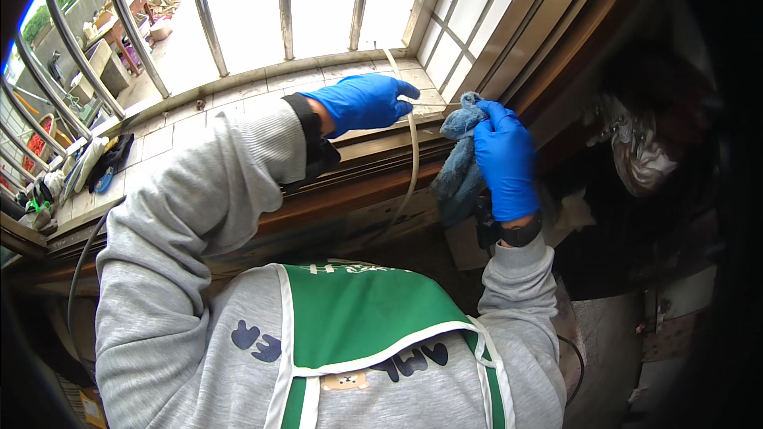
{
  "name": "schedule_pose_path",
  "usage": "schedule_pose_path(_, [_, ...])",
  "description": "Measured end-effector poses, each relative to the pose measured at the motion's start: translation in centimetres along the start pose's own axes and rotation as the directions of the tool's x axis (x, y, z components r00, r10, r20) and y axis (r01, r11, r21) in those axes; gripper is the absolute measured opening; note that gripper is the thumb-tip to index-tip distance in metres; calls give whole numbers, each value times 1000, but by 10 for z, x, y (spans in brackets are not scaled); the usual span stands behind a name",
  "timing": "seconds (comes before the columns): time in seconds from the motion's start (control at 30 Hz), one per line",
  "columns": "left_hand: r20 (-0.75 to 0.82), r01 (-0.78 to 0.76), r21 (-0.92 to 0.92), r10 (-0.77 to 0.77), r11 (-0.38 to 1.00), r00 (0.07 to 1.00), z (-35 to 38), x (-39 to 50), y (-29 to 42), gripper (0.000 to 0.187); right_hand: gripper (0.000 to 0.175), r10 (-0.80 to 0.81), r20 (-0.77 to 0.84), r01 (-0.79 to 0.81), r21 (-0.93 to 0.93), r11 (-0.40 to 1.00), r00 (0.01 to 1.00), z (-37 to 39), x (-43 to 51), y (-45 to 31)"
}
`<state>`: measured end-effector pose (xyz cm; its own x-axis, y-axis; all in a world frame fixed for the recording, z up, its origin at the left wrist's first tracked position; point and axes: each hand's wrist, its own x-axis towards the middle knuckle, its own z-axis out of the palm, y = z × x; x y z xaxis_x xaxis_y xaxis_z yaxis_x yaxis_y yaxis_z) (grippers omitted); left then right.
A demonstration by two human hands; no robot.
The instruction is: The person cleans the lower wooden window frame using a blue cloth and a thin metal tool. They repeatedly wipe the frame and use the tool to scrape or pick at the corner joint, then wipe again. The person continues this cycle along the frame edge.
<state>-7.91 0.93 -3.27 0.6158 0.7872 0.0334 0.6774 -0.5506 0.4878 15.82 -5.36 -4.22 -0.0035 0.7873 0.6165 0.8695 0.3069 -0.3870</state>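
My right hand (505,161), in a blue glove, grips a fluffy blue cloth (462,161) over the right end of the window track. Part of the cloth is bunched above my fingers, and the rest hangs below. My left hand (366,104), also gloved in blue, is over the tiled sill (244,90). A thin pale rod (434,104) runs from its fingertips to the bunched cloth; what the rod's far end does is hidden. Just beside my left fingertips, a cream hose (415,152) crosses the sill and the metal window track (357,154), curving down inside.
Metal bars (285,6) stand along the sill's outer edge. Sliding window frames (518,30) rise at the right. Gloves and small items (89,164) lie at the sill's left end. A dark cable (80,274) hangs at the left. Crumpled clear plastic (644,158) is in the shadow at the right.
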Motion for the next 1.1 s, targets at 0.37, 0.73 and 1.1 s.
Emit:
schedule_pose_path(0.37, [55,144,277,-165,950,985,-8,-8,-14,40,26,-35,166,56,-121,991,985,35,3,-4])
schedule_pose_path(0.73, [-210,-22,374,108,927,972,-37,-96,-22,27,50,268,807,225,-436,871,526,46,66,-36])
schedule_pose_path(1.1, [-701,311,-57,-260,949,664,-25,-287,-53,26,44,223,765,168,-396,903,603,63,65,-4])
